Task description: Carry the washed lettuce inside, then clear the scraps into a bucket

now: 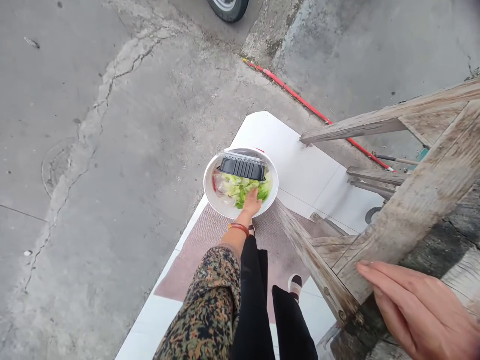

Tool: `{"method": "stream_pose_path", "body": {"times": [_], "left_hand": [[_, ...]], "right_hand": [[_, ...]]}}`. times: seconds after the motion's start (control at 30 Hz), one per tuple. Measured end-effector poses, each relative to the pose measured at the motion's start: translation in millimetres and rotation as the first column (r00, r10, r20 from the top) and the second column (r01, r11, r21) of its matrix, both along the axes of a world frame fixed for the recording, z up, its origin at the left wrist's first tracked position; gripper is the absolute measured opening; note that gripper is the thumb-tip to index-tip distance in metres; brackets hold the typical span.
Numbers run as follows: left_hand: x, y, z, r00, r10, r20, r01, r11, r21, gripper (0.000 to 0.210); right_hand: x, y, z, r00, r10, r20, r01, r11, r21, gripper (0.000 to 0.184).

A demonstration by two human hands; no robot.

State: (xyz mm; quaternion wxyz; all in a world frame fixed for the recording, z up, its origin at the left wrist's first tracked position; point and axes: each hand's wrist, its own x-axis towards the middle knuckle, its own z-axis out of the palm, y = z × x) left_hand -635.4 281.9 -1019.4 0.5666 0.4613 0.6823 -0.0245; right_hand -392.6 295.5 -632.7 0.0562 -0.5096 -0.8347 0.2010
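My left hand [252,201] reaches over the near rim of a white round bowl [212,200], below the middle of the view. Its fingers go down among leafy lettuce [243,186] and are partly hidden; I cannot tell whether they grip. Across the far side of the bowl lies a black plastic tray [243,168] with clear plastic beside it. Clear wrap [222,184] with a red edge sits at the bowl's left. My right hand [423,305], close to the camera at lower right, has its fingers stretched out together, holding nothing visible, beside a weathered wooden plank [393,240].
A wooden frame with slanting legs [311,260] stands at the right. Below me are white tiles [270,140] and a brownish mat [202,245], with my feet on it. A red pole [296,95] lies on cracked concrete [157,125]. A wheel [230,10] shows at the top.
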Motion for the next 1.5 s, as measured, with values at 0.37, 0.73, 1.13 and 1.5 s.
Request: {"method": "stream_pose_path", "body": {"times": [0.37, 0.73, 1.13, 1.5], "left_hand": [[-18.4, 5.1, 41.7, 0.999, -0.029, 0.024, 0.025, 0.987, 0.161, 0.036], [-48.2, 34.7, -1.1, 0.998, -0.039, -0.049, 0.038, 0.999, -0.022, 0.059], [5.5, -22.4, 26.6, 0.985, -0.162, -0.055, 0.162, 0.987, 0.004, 0.048], [-16.2, -47.4, 95.7, 0.958, -0.266, -0.110, 0.277, 0.955, 0.102, 0.046]], "right_hand": [[6.4, -5.4, -2.9, 0.999, 0.037, -0.011, -0.037, 0.999, -0.004, 0.052], [16.1, -17.7, -5.6, 0.999, -0.023, -0.024, 0.020, 0.995, -0.094, 0.055], [13.1, -9.7, -5.0, 0.999, 0.041, 0.012, -0.041, 0.999, -0.018, 0.047], [11.4, -11.5, -16.7, 0.999, 0.038, 0.001, -0.038, 0.994, 0.106, 0.033]]}}
